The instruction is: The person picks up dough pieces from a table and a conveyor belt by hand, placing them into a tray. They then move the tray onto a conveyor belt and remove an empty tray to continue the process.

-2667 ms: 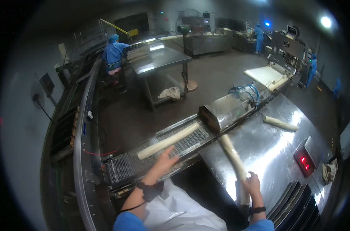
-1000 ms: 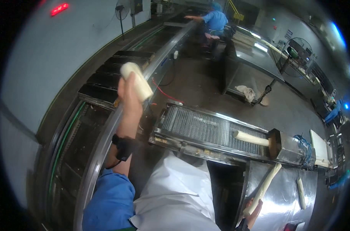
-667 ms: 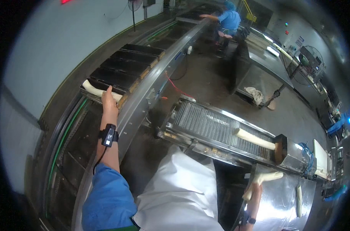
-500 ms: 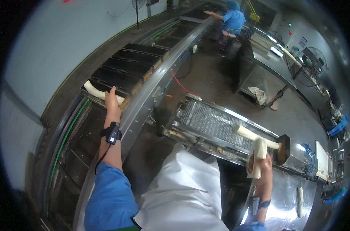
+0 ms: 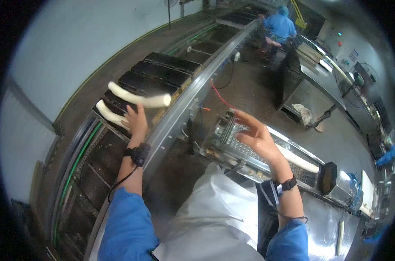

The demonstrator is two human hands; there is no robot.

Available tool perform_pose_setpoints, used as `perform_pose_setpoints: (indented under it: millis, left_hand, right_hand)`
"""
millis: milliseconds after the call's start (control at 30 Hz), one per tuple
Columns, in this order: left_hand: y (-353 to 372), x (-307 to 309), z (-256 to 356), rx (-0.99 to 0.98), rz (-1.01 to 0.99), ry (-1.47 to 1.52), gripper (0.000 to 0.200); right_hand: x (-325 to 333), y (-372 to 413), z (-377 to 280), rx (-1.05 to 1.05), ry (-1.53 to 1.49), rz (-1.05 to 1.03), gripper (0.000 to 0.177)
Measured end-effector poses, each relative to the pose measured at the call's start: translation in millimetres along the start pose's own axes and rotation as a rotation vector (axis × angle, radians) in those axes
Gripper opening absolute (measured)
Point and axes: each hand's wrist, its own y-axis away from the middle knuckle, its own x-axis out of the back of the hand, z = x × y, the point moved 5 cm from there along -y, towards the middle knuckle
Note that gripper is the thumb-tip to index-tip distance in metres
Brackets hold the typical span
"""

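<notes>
My left hand (image 5: 137, 123) is open at the near end of the dark baking trays, fingers apart. A pale dough roll (image 5: 139, 99) lies across the view just beyond its fingertips, over the trays. The lower dough roll (image 5: 109, 114) rests in the nearest tray (image 5: 130, 134), its right end partly behind my left fingers. My right hand (image 5: 260, 140) is open and empty, thumb and fingers spread above the metal mesh conveyor (image 5: 245, 135). Another dough roll (image 5: 299, 159) lies on that conveyor, to the right of my right hand.
The tray line's steel rail (image 5: 180, 102) runs away from me at left. A metal housing (image 5: 336, 180) stands at the conveyor's right end. One more dough roll (image 5: 340, 237) lies on the shiny surface below. Farther back are a co-worker (image 5: 279, 28) in blue and a steel table (image 5: 312, 71).
My right hand has moved left and up from the lower right and let go of its dough roll. A second roll now shows over the trays by my left hand, whose fingers have spread.
</notes>
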Motion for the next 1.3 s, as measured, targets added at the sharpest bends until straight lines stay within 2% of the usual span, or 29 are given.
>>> perform_pose_setpoints:
  millis: [33,100,167,200,233,300,333,400,433,500,533,567,633,700,767,833,933,1033,1067,1100,1167,1200,1233,1300]
  left_hand:
    - [6,2,5,-0.008,-0.028,-0.096,0.085]
    - [18,10,10,0.000,0.010,-0.107,0.086]
    - [32,14,29,0.023,-0.094,-0.240,0.085]
    - [29,10,21,-0.008,-0.079,-0.246,0.080]
    - [30,14,21,-0.010,-0.075,-0.242,0.080]
    - [34,20,19,0.030,-0.129,-0.285,0.078]
    - [33,23,19,-0.042,-0.085,-0.334,0.077]
    - [32,19,9,-0.007,-0.112,-0.347,0.077]
    - [36,20,11,0.031,-0.136,-0.363,0.078]
    - [26,11,8,0.040,-0.138,-0.379,0.073]
    - [14,4,-2,0.024,-0.116,-0.341,0.071]
    - [8,3,-3,0.007,-0.094,-0.303,0.068]
    - [4,-1,-3,-0.010,-0.094,-0.253,0.066]
    - [8,3,7,-0.027,-0.095,-0.203,0.064]
    - [16,10,23,0.002,-0.108,-0.198,0.064]
    - [16,7,24,0.010,-0.109,-0.219,0.065]
    - [19,3,29,0.023,-0.111,-0.262,0.069]
    - [19,-2,31,0.013,-0.113,-0.324,0.074]
    - [20,-3,32,0.007,-0.114,-0.364,0.076]
    - [20,-3,32,-0.001,-0.116,-0.363,0.076]
    - [21,0,34,0.038,-0.136,-0.314,0.079]
    - [24,4,39,0.050,-0.132,-0.319,0.080]
    - [21,0,35,0.051,-0.134,-0.314,0.080]
    - [11,-8,22,0.045,-0.110,-0.349,0.077]
  right_hand:
    - [15,5,35,-0.211,0.155,0.086,0.066]
    - [55,13,127,-0.187,0.801,0.148,0.068]
    - [94,38,187,-0.538,1.063,0.175,0.074]
    - [110,53,217,-0.725,1.106,0.181,0.067]
    - [112,66,217,-0.773,1.215,0.211,0.056]
    - [112,79,209,-0.651,1.314,0.293,0.042]
    - [109,77,205,-0.646,1.315,0.297,0.042]
    - [90,72,199,-0.541,1.553,0.169,0.033]
    - [82,67,188,-0.544,1.556,0.173,0.033]
    - [68,58,173,-0.679,1.437,0.008,0.027]
    - [69,53,187,-0.571,1.417,0.016,0.025]
    - [66,47,176,-0.574,1.418,0.017,0.025]
    - [70,23,140,-0.540,1.272,0.196,0.033]
    - [80,-2,81,-0.202,1.071,0.416,0.029]
    - [87,-30,30,-0.020,0.450,0.426,0.027]
    - [80,-56,-26,0.089,0.090,0.441,0.028]
    - [58,-88,-91,0.147,-0.228,0.403,0.036]
    - [33,-116,-106,0.197,-0.523,0.234,0.041]
    - [24,-116,-107,0.181,-0.556,0.255,0.046]
    - [19,-111,-106,0.155,-0.440,0.257,0.052]
    - [17,-107,-74,0.226,-0.393,0.168,0.052]
    - [18,-97,-57,0.238,-0.256,0.141,0.054]
    - [21,-82,-33,0.072,-0.233,0.140,0.055]
    - [53,-60,54,0.029,0.222,0.134,0.058]
